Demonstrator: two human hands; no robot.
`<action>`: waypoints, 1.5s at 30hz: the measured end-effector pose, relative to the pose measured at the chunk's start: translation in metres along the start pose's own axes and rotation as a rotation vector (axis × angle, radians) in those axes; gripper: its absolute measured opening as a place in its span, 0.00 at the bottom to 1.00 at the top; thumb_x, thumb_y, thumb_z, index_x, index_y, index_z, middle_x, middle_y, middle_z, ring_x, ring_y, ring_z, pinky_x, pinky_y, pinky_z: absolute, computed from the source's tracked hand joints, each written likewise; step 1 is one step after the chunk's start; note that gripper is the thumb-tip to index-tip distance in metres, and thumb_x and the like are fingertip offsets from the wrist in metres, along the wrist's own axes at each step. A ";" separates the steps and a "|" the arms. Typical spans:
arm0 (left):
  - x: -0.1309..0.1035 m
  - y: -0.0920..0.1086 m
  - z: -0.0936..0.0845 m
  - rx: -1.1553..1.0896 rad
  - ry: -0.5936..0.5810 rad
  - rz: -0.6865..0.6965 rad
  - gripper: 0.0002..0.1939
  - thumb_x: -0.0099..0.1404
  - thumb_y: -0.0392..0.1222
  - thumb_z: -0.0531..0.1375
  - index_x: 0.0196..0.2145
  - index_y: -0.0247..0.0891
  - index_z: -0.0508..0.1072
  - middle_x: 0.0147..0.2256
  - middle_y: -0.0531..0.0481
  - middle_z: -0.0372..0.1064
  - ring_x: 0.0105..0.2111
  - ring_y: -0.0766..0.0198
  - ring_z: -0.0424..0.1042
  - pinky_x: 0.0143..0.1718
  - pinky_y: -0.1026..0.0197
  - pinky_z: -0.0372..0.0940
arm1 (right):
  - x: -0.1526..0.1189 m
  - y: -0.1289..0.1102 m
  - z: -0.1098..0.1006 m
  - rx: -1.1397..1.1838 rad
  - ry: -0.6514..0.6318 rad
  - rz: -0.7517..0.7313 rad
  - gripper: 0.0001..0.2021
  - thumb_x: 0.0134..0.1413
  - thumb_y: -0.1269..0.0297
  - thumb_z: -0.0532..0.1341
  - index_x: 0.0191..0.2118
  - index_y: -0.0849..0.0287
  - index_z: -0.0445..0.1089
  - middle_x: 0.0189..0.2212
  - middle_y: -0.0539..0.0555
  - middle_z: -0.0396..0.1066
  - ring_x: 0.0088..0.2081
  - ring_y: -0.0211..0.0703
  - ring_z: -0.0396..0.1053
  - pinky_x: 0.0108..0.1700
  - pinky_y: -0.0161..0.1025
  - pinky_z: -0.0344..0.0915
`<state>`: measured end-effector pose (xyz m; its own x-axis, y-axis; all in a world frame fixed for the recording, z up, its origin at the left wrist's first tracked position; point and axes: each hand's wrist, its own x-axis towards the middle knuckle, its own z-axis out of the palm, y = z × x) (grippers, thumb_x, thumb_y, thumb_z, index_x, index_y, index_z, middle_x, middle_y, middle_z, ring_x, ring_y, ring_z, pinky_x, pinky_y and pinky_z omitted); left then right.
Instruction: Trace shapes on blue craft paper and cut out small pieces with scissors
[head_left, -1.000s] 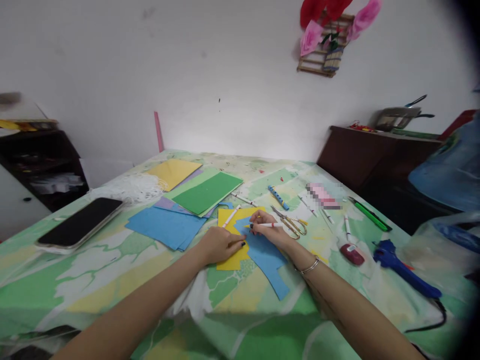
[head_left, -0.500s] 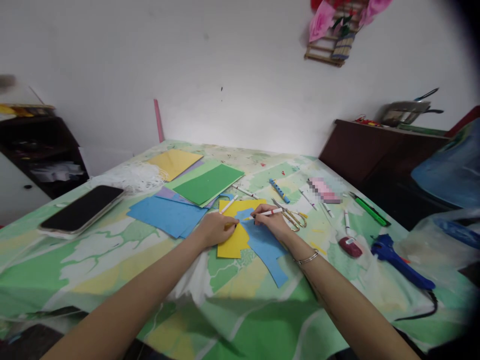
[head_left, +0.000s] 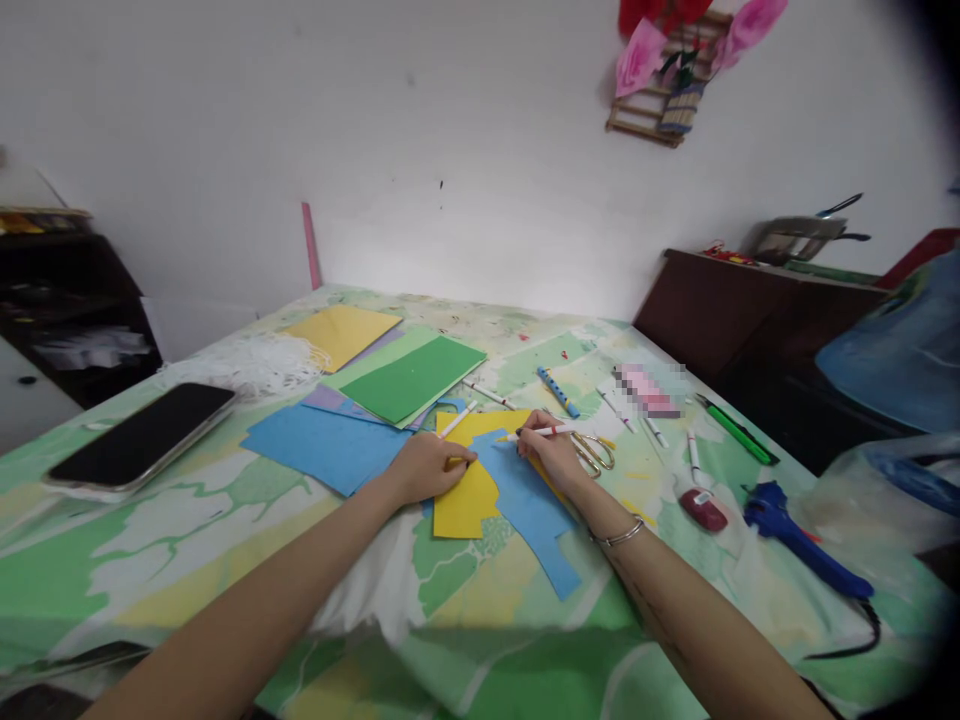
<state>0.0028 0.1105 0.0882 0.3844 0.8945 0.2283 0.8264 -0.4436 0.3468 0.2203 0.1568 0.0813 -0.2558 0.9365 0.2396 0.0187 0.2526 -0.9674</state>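
Note:
My right hand (head_left: 551, 450) is closed round a white marker (head_left: 551, 431) with a red band, its tip pointing left over the blue cut paper (head_left: 525, 495). That blue piece has notched edges and lies partly over a yellow sheet (head_left: 459, 510). My left hand (head_left: 427, 467) rests on the yellow sheet, thumb and forefinger drawn together and pressing at the blue piece's left edge. Beside its knuckles lies another white marker (head_left: 459, 418). Gold-handled scissors (head_left: 594, 455) lie just behind my right hand, blades partly hidden.
Left of my hands lie blue sheets (head_left: 322, 445), green sheets (head_left: 416, 378), a phone (head_left: 142, 437) and white stringy material (head_left: 255, 365). On the right are a blue glue gun (head_left: 806, 545), a dark red object (head_left: 703, 508), a green cutter (head_left: 739, 430) and several markers.
My right hand has shifted slightly right, and the marker tip is farther from my left fingertips. My left hand stays on the paper. The whole view has tilted a little.

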 end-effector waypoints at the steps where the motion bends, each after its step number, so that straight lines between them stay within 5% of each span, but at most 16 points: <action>1: 0.000 0.000 0.000 -0.002 0.000 0.001 0.16 0.59 0.40 0.53 0.41 0.46 0.77 0.29 0.52 0.77 0.27 0.63 0.71 0.31 0.63 0.60 | 0.001 0.000 0.000 0.007 0.005 -0.004 0.08 0.50 0.66 0.60 0.24 0.60 0.61 0.17 0.44 0.63 0.19 0.33 0.61 0.23 0.31 0.58; 9: 0.000 0.004 -0.003 0.014 -0.003 -0.054 0.16 0.58 0.40 0.54 0.43 0.45 0.76 0.30 0.53 0.76 0.30 0.62 0.72 0.33 0.63 0.60 | 0.002 -0.001 -0.001 0.017 -0.022 -0.015 0.06 0.49 0.61 0.57 0.31 0.57 0.63 0.20 0.47 0.66 0.22 0.36 0.64 0.30 0.36 0.65; 13: 0.003 0.007 -0.001 0.051 0.020 -0.177 0.25 0.59 0.52 0.54 0.51 0.39 0.68 0.30 0.47 0.74 0.32 0.56 0.73 0.31 0.61 0.60 | 0.003 -0.001 -0.004 -0.062 0.001 -0.034 0.08 0.51 0.59 0.55 0.35 0.56 0.63 0.24 0.47 0.65 0.24 0.36 0.65 0.32 0.36 0.66; 19: 0.005 0.019 0.003 0.113 0.011 -0.305 0.41 0.46 0.71 0.56 0.47 0.34 0.65 0.33 0.40 0.73 0.36 0.45 0.73 0.33 0.55 0.62 | 0.005 -0.007 -0.012 -0.322 -0.010 -0.070 0.13 0.57 0.55 0.49 0.38 0.57 0.64 0.31 0.52 0.67 0.30 0.39 0.67 0.35 0.37 0.65; 23: 0.004 0.021 0.003 0.100 0.005 -0.300 0.38 0.47 0.69 0.57 0.46 0.35 0.66 0.34 0.40 0.73 0.37 0.45 0.73 0.35 0.54 0.62 | -0.003 -0.021 -0.010 -0.578 -0.112 -0.126 0.11 0.49 0.56 0.60 0.34 0.58 0.64 0.34 0.53 0.67 0.35 0.43 0.65 0.40 0.40 0.61; 27: 0.004 0.020 0.002 0.052 0.001 -0.288 0.30 0.49 0.63 0.59 0.42 0.38 0.69 0.35 0.43 0.74 0.37 0.47 0.73 0.35 0.55 0.62 | -0.015 -0.032 0.000 -0.816 -0.195 -0.118 0.24 0.31 0.61 0.71 0.37 0.59 0.63 0.35 0.55 0.65 0.38 0.49 0.63 0.40 0.43 0.58; 33: 0.004 0.021 0.002 -0.051 -0.013 -0.245 0.12 0.53 0.51 0.60 0.31 0.42 0.73 0.33 0.50 0.74 0.36 0.56 0.72 0.35 0.61 0.61 | -0.026 -0.039 0.015 -1.017 -0.276 -0.048 0.25 0.33 0.67 0.68 0.41 0.61 0.59 0.37 0.57 0.65 0.36 0.48 0.63 0.38 0.41 0.57; 39: 0.007 0.023 -0.001 -0.149 0.040 -0.329 0.25 0.54 0.51 0.58 0.47 0.35 0.68 0.31 0.46 0.73 0.33 0.55 0.72 0.31 0.61 0.60 | -0.027 -0.041 0.031 -1.149 -0.262 0.017 0.23 0.37 0.64 0.64 0.43 0.61 0.57 0.43 0.63 0.62 0.43 0.55 0.61 0.42 0.46 0.56; 45: 0.010 0.013 -0.005 -0.291 -0.014 -0.300 0.24 0.53 0.49 0.59 0.45 0.34 0.71 0.21 0.53 0.66 0.24 0.61 0.67 0.24 0.64 0.55 | -0.011 -0.042 0.041 -1.205 -0.344 0.046 0.25 0.32 0.67 0.65 0.41 0.60 0.57 0.42 0.62 0.62 0.43 0.57 0.61 0.41 0.47 0.57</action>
<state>0.0151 0.1137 0.0991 0.1516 0.9862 0.0667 0.7525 -0.1589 0.6392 0.1824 0.1255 0.1159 -0.4666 0.8845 -0.0021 0.8587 0.4525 -0.2406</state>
